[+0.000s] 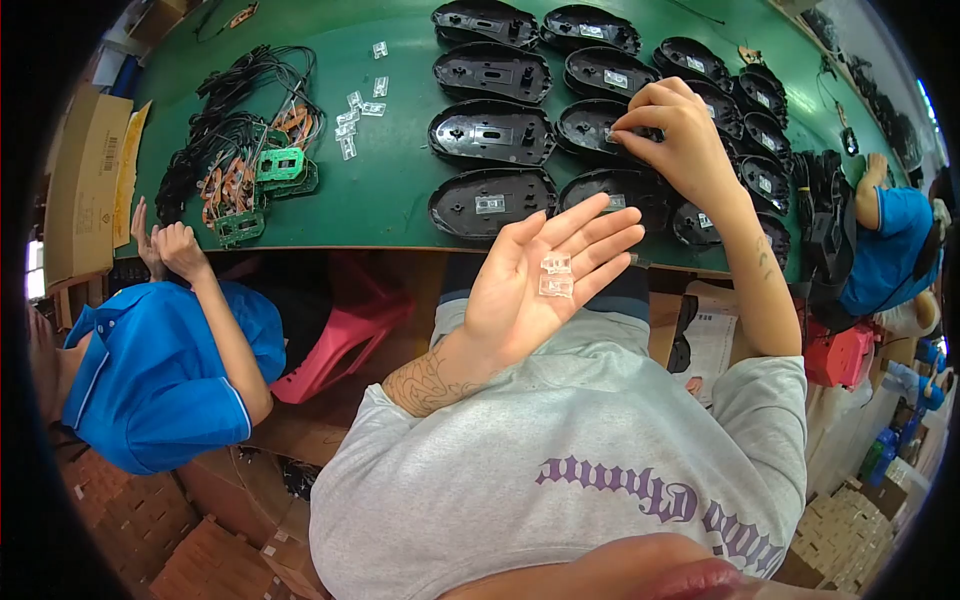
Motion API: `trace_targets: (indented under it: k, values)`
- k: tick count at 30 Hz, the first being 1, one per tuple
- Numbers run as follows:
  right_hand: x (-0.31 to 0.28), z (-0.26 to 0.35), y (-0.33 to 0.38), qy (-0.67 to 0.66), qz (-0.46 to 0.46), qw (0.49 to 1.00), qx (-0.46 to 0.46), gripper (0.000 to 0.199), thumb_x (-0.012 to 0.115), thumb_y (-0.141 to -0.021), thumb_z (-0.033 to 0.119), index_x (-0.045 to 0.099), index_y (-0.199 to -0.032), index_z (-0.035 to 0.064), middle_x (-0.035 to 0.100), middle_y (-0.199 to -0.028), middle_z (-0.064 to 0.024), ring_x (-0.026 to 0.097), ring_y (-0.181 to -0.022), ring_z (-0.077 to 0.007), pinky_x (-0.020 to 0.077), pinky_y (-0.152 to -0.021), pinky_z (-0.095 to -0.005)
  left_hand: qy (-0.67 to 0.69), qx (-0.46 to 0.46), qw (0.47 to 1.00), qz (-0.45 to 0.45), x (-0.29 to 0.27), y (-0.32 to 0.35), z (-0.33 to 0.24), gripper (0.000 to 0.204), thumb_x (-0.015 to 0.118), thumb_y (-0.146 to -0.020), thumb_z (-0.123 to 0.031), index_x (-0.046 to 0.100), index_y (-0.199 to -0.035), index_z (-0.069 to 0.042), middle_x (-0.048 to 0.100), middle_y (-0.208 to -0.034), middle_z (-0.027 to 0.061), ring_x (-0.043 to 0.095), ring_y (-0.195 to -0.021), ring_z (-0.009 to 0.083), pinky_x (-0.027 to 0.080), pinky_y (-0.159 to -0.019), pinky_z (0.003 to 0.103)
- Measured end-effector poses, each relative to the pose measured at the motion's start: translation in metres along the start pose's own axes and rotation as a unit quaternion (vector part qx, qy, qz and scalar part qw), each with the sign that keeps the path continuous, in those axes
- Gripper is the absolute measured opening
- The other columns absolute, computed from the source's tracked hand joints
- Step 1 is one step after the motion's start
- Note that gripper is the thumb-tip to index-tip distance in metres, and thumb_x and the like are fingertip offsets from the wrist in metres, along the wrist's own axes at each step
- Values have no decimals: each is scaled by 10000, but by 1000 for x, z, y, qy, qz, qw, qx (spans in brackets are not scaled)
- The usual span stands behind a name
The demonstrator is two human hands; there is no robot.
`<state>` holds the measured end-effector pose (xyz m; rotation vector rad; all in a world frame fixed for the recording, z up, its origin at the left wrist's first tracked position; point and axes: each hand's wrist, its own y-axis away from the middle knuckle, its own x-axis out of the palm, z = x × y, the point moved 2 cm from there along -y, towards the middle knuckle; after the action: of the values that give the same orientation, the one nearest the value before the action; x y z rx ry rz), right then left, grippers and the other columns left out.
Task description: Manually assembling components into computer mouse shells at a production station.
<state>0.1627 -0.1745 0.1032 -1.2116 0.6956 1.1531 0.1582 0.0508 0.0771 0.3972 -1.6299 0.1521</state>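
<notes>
My left hand [518,292] is open, palm up, near the table edge, with small clear plastic pieces [556,287] lying on the palm. Over the black computer mouse shells, my right hand [678,135] pinches a clear plastic piece [610,134] between thumb and fingertips. That piece is at the inside of one mouse shell [577,124], in the second column from the left, and the fingers partly cover it. Other shells lie hollow side up in rows. A clear piece sits inside several of them, such as the front left shell [460,204].
Several loose clear pieces [347,130] lie on the green table [380,205]. Left of them is a heap of black cables [215,125] with green circuit boards [282,165]. A cardboard box [92,190] stands at the far left. People in blue shirts sit on both sides.
</notes>
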Motion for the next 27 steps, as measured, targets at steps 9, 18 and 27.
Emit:
trace_targets:
  k: [9,18,27]
  values:
    - [4,0,-2,-12,-3,1000,8,118,761,-749,131,736,-827,46,628,-856,-32,562,-894,-219,462,-794,-338,1,-8,1000,3,0,-2,-1,665,371,-1014,-371,208,-1490,65,302,-1520,253,346,-1404,333,324,-1160,437]
    - [-32,61,9,-164,-34,984,-61,173,781,-693,110,726,-842,41,626,-858,-49,580,-829,-231,458,-739,-352,51,6,999,0,1,-4,-9,619,269,-1032,-370,217,-1499,32,345,-1505,212,377,-1382,290,311,-1162,423]
    - [-21,91,17,-168,9,977,-133,273,769,-670,57,720,-939,65,638,-851,-52,590,-812,-230,466,-697,-330,76,12,992,98,2,-11,-4,641,249,-1029,-416,251,-1477,43,465,-1387,153,464,-1269,229,334,-1130,414]
